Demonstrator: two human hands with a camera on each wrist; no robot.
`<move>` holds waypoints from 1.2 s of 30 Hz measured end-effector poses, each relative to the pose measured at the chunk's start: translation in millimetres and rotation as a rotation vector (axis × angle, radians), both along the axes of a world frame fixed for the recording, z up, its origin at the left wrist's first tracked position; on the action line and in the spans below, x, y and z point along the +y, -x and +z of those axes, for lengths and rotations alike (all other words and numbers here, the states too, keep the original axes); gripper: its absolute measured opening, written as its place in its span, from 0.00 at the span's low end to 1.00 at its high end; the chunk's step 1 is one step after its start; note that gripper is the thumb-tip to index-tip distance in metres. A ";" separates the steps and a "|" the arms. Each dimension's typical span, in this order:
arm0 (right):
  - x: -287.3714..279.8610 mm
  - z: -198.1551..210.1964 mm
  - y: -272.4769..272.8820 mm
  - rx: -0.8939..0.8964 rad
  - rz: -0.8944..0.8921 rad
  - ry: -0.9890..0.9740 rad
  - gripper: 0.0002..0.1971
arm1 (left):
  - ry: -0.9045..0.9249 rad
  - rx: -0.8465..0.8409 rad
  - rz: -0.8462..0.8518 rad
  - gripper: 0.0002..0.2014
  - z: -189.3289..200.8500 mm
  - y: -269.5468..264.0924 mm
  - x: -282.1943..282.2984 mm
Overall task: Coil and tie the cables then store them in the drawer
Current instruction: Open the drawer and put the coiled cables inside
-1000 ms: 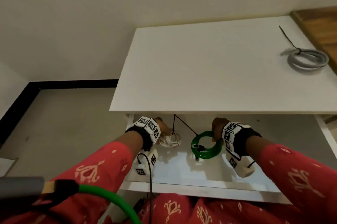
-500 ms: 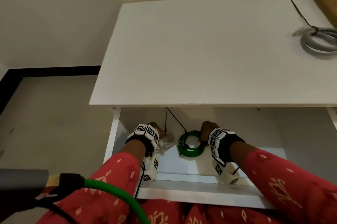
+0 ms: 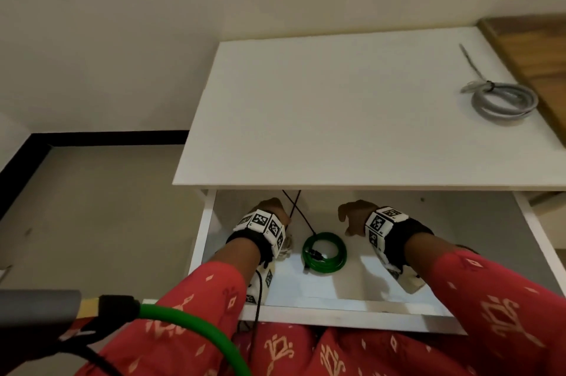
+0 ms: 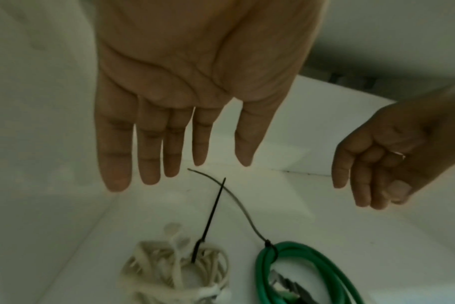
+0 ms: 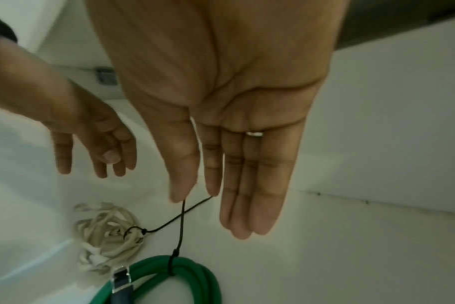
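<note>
Two hands of yours, left hand (image 4: 195, 82) and right hand (image 5: 221, 102), hover open and empty above the green cable coil (image 3: 324, 253) in the drawer (image 3: 352, 317).

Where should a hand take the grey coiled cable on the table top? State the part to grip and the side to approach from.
Grip the grey coiled cable at the bundled strands beside its black tie, coming down from above with the right hand, probably. The coil lies flat on the white table top near the right edge, so only its top is open. The tie gathers the loops there, so one pinch should lift them together.
</note>
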State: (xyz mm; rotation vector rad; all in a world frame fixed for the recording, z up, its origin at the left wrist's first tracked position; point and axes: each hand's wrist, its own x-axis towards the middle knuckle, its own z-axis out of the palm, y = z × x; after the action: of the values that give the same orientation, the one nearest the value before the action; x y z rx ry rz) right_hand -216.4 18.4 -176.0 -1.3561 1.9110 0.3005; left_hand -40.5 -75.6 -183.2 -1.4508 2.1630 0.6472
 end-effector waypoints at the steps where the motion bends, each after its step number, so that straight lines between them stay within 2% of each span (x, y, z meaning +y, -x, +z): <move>1: 4.2 9.9 -3.1 0.014 0.036 0.003 0.23 | -0.008 0.031 -0.001 0.22 7.7 2.5 1.0; 6: 25.6 59.0 -13.5 0.053 0.081 0.040 0.23 | -0.043 0.058 -0.052 0.22 70.2 14.7 15.0; 9: 38.7 88.2 -12.0 0.047 0.057 0.087 0.23 | -0.071 0.076 -0.099 0.22 89.2 8.8 23.0; 13: 54.0 123.5 -2.0 0.010 -0.006 0.141 0.20 | -0.099 0.191 -0.120 0.19 116.0 10.3 36.5; 17: 65.7 149.3 18.4 -0.156 -0.171 0.205 0.15 | 0.057 0.266 -0.190 0.17 144.8 20.2 51.1; 21: 75.3 167.3 59.5 -0.171 -0.342 0.306 0.07 | 0.289 0.405 -0.220 0.14 164.2 37.6 62.1; 24: 74.3 179.6 99.7 -0.110 -0.511 0.405 0.03 | 0.403 0.467 -0.240 0.14 168.6 52.7 62.8; 28: 62.3 190.4 149.7 0.004 -0.693 0.574 0.07 | 0.479 0.416 -0.277 0.15 159.7 68.0 58.9; 30: 51.9 190.9 173.3 0.139 -0.697 0.636 0.05 | 0.482 0.398 -0.273 0.16 151.9 72.6 56.0; 32: 42.0 190.9 191.7 0.278 -0.669 0.619 0.06 | 0.483 0.408 -0.268 0.16 146.0 75.1 54.9; 36: 18.3 176.9 221.1 0.384 -0.643 0.535 0.12 | 0.497 0.403 -0.260 0.18 136.9 83.1 50.6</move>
State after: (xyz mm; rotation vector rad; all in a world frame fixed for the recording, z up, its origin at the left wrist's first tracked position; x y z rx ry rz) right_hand -437.5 36.7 0.9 -0.9450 2.7650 -0.3173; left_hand -123.7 -24.9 -46.3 -1.3039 2.9265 0.3382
